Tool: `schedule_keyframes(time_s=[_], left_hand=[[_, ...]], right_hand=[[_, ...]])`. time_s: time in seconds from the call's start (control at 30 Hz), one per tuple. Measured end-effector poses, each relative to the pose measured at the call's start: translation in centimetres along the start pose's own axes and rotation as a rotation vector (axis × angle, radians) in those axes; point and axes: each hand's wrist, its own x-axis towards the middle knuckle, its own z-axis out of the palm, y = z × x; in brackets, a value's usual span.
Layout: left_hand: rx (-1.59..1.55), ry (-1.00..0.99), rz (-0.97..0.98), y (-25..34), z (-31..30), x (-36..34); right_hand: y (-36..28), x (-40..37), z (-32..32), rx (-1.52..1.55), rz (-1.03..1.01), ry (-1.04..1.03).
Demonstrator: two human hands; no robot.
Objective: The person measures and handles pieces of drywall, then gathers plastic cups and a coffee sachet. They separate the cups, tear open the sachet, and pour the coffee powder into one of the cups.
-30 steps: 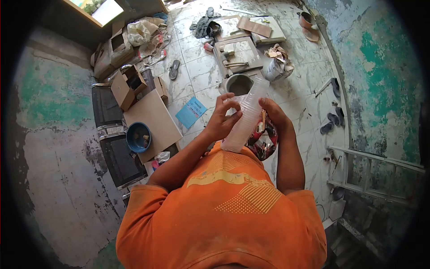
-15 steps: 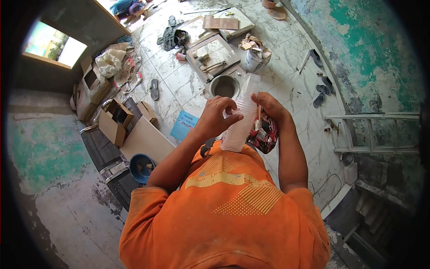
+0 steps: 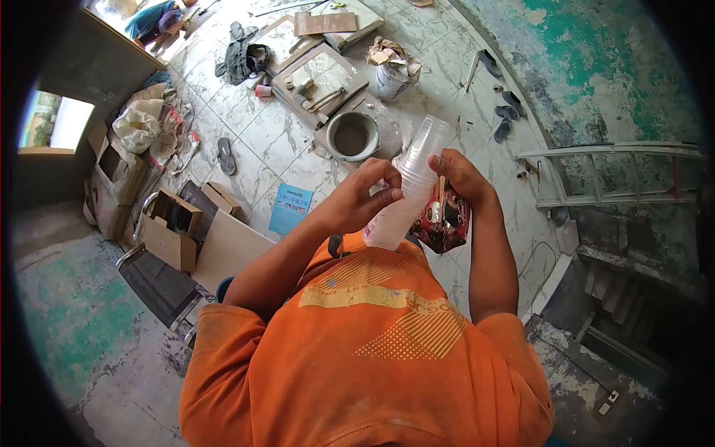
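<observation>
I hold a tall stack of clear plastic cups (image 3: pixel 408 186) in front of my orange shirt, its base against my chest. My left hand (image 3: pixel 360 195) pinches the side of the stack about midway up. My right hand (image 3: pixel 456 176) grips the stack from the other side, near its upper part. A red and dark printed foil packet (image 3: pixel 443 221) hangs under my right hand, beside the cups. The top cups stick up above my fingers.
A grey bucket (image 3: pixel 351 135) stands on the marble tile floor ahead. Framed tile boards (image 3: pixel 316 74), a torn bag (image 3: pixel 389 71), sandals (image 3: pixel 503 119), cardboard boxes (image 3: pixel 170 231), a blue leaflet (image 3: pixel 290 208) and a ladder (image 3: pixel 618 175) at the right lie around.
The view has swung left and tilted, so floor items shifted up and right. The cup stack rose slightly; both hands keep their hold on it.
</observation>
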Motion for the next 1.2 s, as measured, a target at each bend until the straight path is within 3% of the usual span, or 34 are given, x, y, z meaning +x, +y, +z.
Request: schedule_keyframes(time_s=[0.1,0.17,0.2,0.3,0.37,0.4,0.47,0.63,0.73,0.8,0.97,1.07,1.1,1.17,1.2], left_hand=[[-0.052,-0.011,-0.179,1.5,-0.4,0.4],[0.340,-0.030,-0.278,2.6,-0.7,1.1],[0.337,-0.040,-0.280,2.4,-0.6,1.2],[0.439,-0.012,-0.223,1.4,-0.1,1.0],[0.465,0.031,-0.039,1.0,0.0,0.9],[0.463,0.032,-0.037,1.0,0.1,0.9],[0.270,-0.063,0.058,1.1,0.4,0.6],[0.256,-0.155,0.042,1.0,0.0,-0.4],[0.509,-0.100,-0.018,2.5,0.7,-0.3],[0.681,-0.021,-0.181,2.7,1.7,-0.6],[0.785,0.097,-0.137,1.7,2.2,-0.7],[0.836,0.131,0.024,0.9,2.3,-1.2],[0.788,0.089,0.024,0.3,2.3,-1.5],[0.792,0.040,0.010,0.5,1.9,-1.7],[0.729,0.037,0.014,-0.5,1.9,-2.0]], right_hand=[[-1.4,-0.4,0.8,-0.038,0.084,0.009],[-1.2,0.0,1.1,-0.035,0.084,0.047],[-0.8,-0.1,1.4,-0.028,0.091,0.078],[-0.1,0.0,1.8,-0.007,0.122,0.118],[-0.6,0.1,2.1,-0.031,0.093,0.140],[-0.8,0.1,2.2,-0.052,0.068,0.157],[-1.1,0.1,1.5,-0.077,0.131,0.150],[-1.7,-0.4,1.5,-0.142,0.218,0.155],[-2.6,0.5,1.5,-0.228,0.260,0.146],[-2.3,1.2,2.2,-0.200,0.225,0.143],[-3.1,2.7,3.2,-0.280,0.312,0.139],[-2.7,3.6,3.9,-0.288,0.301,0.137],[-1.2,4.3,3.4,-0.314,0.276,0.141],[-5.2,4.2,5.1,-0.439,0.395,0.086],[-4.7,4.4,5.2,-0.401,0.330,0.085]])
